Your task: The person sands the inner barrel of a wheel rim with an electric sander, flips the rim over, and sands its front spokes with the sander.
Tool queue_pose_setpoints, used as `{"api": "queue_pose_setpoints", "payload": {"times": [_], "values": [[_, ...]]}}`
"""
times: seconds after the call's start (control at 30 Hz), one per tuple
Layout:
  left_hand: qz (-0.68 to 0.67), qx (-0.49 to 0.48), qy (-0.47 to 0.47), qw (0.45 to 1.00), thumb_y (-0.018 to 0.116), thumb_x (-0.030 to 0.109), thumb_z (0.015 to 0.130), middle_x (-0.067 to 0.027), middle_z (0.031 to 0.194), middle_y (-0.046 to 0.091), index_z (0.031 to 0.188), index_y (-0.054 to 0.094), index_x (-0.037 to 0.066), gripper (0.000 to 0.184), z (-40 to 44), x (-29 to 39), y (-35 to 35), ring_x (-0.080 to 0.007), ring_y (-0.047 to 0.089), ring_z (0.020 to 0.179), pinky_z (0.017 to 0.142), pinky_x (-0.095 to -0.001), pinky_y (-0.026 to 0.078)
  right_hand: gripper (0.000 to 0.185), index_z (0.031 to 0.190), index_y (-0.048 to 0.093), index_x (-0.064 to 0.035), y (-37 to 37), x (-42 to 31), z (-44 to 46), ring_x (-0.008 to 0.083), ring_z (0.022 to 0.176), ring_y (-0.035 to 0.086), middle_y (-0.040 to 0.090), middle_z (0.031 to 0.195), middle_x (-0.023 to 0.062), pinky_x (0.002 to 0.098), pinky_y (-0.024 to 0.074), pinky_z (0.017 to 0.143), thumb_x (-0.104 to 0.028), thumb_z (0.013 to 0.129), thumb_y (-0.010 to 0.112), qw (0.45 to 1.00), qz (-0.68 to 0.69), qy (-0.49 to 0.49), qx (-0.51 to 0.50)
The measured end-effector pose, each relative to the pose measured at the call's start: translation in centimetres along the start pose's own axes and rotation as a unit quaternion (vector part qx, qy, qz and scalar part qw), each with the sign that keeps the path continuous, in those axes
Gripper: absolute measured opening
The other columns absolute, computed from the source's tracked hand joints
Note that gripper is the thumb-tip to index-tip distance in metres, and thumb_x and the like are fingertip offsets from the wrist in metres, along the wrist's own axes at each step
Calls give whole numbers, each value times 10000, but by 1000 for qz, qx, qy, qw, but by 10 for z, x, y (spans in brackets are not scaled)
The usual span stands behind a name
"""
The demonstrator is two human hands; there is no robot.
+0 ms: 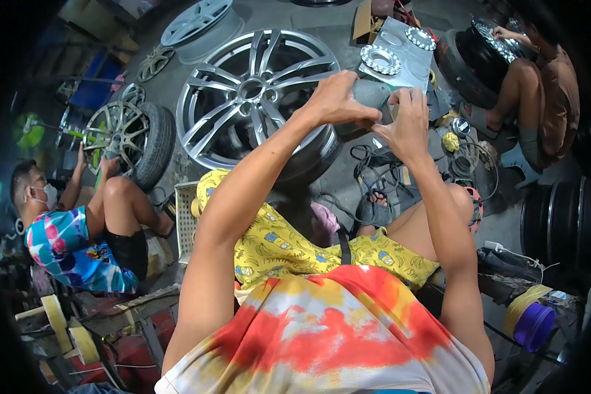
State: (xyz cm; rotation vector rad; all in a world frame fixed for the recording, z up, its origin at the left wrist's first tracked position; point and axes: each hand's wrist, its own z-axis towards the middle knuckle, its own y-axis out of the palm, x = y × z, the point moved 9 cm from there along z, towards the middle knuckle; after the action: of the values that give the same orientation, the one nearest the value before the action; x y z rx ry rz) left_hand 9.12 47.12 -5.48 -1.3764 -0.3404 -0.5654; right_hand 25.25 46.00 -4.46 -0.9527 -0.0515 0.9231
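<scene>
A large silver alloy wheel (253, 88) with paired spokes lies face up in front of me, raised on a dark tire. Beside its right edge, my left hand (338, 98) is wrapped round a grey-green rounded tool (370, 94). My right hand (407, 121) is at the tool's right end, with bent fingers; what they pinch there, if anything, is too small to make out. Just beyond the hands, a grey sheet (400, 49) bears two round discs with patterned rims, one of them a white ring (381, 60).
At the left, a masked person (79, 230) works on a spoked wheel (117, 131) beside a tire. Another person (548, 98) sits at the right by a dark wheel. Cables (374, 161) lie near my feet. A white basket (186, 220) stands by my left knee.
</scene>
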Motion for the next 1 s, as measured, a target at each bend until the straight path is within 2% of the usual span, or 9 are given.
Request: {"api": "queue_pose_setpoints", "payload": {"times": [0.2, 0.33, 0.4, 0.5, 0.63, 0.7, 0.83, 0.9, 1.0], "values": [[-30, 96, -2, 995, 858, 672, 554, -312, 1039, 726, 990, 700, -144, 938, 11, -3, -6, -430, 729, 990, 905, -465, 576, 738, 1252, 541, 40, 38, 27, -13, 423, 1205, 565, 597, 1217, 217, 495, 481, 1012, -280, 669, 863, 987, 125, 105, 12], [-16, 121, -12, 992, 836, 646, 597, -305, 1059, 716, 996, 689, -141, 895, 13, -9, -4, -429, 720, 1025, 904, -462, 579, 843, 1369, 514, 64, 95, 39, -14, 448, 1325, 483, 542, 1364, 258, 565, 393, 1116, -331, 706, 852, 984, 91, 132, -72], [-34, 80, -26, 996, 835, 642, 601, -314, 1072, 711, 1022, 676, -154, 914, 10, -3, -2, -436, 715, 1044, 908, -470, 579, 663, 1177, 682, -9, 93, 42, -16, 428, 1088, 589, 627, 1129, 206, 522, 458, 934, -392, 687, 911, 997, 54, 9, 55], [34, 70, -10, 997, 853, 732, 619, -343, 1110, 697, 1095, 658, -169, 1037, 10, -6, 6, -449, 707, 1066, 942, -452, 562, 565, 1024, 756, -28, 98, 34, -16, 410, 1056, 603, 685, 1068, 177, 504, 457, 948, -461, 700, 920, 998, 53, -16, 2], [69, -28, 3, 997, 830, 749, 635, -343, 1068, 688, 1053, 673, -169, 1021, 9, 2, 1, -459, 705, 1017, 894, -469, 574, 527, 993, 784, -40, 82, 8, -15, 377, 1018, 628, 729, 1000, 164, 483, 481, 916, -448, 699, 938, 996, 69, -46, -26], [76, -18, 19, 997, 814, 744, 656, -332, 1053, 686, 1049, 690, -146, 981, 8, -1, 5, -457, 703, 999, 893, -473, 573, 506, 981, 796, -47, 58, -13, -2, 348, 1011, 646, 727, 1015, 164, 460, 505, 867, -435, 696, 951, 987, 152, -40, -18], [67, -6, 50, 996, 788, 712, 705, -325, 1077, 688, 1045, 696, -117, 900, 16, 5, 0, -464, 696, 1017, 929, -476, 561, 475, 951, 796, -48, 79, 21, 0, 342, 956, 673, 691, 1062, 158, 454, 521, 863, -423, 702, 950, 996, 73, -54, -9], [63, 16, 65, 996, 784, 701, 716, -318, 1062, 686, 1034, 693, -117, 883, 18, 5, -1, -462, 695, 1001, 917, -480, 560, 567, 1059, 765, -6, 77, 14, -1, 343, 972, 683, 685, 1071, 183, 442, 532, 894, -403, 701, 953, 997, 6, -76, -13], [93, 12, 68, 993, 787, 698, 716, -311, 1054, 686, 1044, 693, -114, 881, 4, 7, -1, -460, 696, 990, 904, -482, 561, 822, 1307, 618, 50, 77, 8, -9, 369, 1149, 646, 652, 1185, 202, 446, 527, 968, -344, 673, 964, 984, 167, -38, -39]]}}
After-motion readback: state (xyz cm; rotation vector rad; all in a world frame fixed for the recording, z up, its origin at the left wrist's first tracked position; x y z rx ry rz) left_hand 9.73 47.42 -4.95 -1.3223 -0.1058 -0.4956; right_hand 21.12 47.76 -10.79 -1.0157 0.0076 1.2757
